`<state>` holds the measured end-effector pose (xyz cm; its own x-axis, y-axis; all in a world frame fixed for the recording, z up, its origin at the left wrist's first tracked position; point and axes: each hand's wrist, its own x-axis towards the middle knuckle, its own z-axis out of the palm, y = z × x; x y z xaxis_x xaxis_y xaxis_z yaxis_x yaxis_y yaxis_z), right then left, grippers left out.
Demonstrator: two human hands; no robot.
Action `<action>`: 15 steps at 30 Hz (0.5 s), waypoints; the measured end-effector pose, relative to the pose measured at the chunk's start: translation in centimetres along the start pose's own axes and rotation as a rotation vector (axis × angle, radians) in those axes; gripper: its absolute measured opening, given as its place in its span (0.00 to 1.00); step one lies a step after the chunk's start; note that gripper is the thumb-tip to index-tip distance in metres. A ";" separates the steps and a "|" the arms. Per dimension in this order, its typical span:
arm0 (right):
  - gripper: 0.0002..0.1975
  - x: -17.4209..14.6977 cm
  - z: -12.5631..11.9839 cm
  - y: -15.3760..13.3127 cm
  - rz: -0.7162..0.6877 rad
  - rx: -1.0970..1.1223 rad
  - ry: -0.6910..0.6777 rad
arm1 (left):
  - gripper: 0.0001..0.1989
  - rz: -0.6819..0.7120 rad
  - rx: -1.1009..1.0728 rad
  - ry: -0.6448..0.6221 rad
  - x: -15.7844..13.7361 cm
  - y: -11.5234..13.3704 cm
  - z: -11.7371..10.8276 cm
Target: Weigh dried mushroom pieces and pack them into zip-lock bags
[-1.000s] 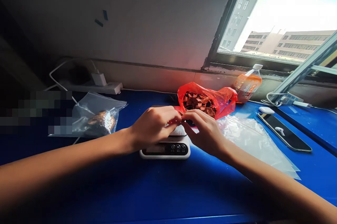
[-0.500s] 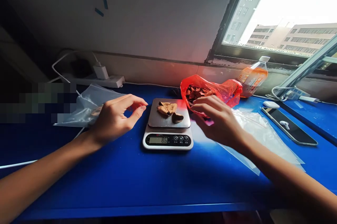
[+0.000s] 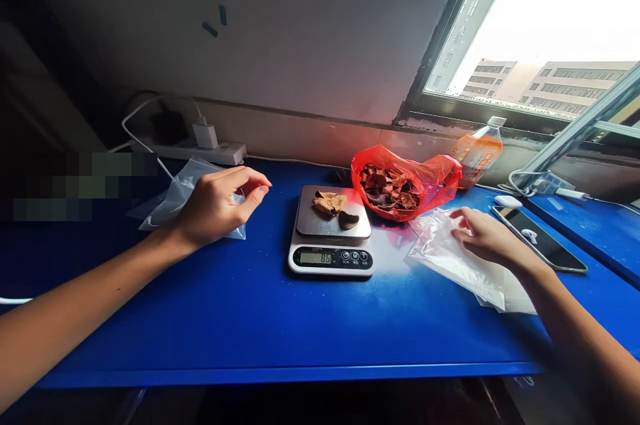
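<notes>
A digital scale (image 3: 332, 257) reads 8.6 and carries pieces of dried brown slices (image 3: 330, 202) on its metal plate. To its left hovers my left hand (image 3: 217, 206), fingers curved, with a small gap between thumb and forefinger and nothing visible in them. Behind that hand lies a clear plastic bag (image 3: 173, 202), partly hidden. My right hand (image 3: 483, 235) is over a stack of clear plastic bags (image 3: 463, 272), thumb and fingers apart at the crumpled upper bag. Behind the scale's right side stands an open red plastic bag (image 3: 437, 178) filled with dark reddish-brown dried pieces (image 3: 390, 188).
An orange drink bottle (image 3: 480, 152) stands behind the red bag. At the right lie a phone (image 3: 550, 245) with a white earbud on it and a white case (image 3: 507, 201). A power strip (image 3: 227, 152) with a charger runs along the wall. The blue table's front edge (image 3: 300, 375) is near me.
My right hand has moved right, from beside the red bag to the stack of plastic bags. My left hand keeps its curved pose. The view has shifted slightly; the scale still reads 8.6.
</notes>
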<state>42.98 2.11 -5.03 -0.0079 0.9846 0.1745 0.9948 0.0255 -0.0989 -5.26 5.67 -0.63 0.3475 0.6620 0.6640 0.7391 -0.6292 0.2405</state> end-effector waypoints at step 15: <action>0.05 0.8 -1.8 -1.1 0.060 0.056 -0.122 | 0.05 -0.015 0.025 0.024 -0.5 -0.1 -1.3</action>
<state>42.03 2.56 -3.05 0.0353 0.9983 0.0462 0.9867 -0.0275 -0.1602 -6.29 4.89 -0.07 0.3223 0.6611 0.6775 0.7586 -0.6085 0.2329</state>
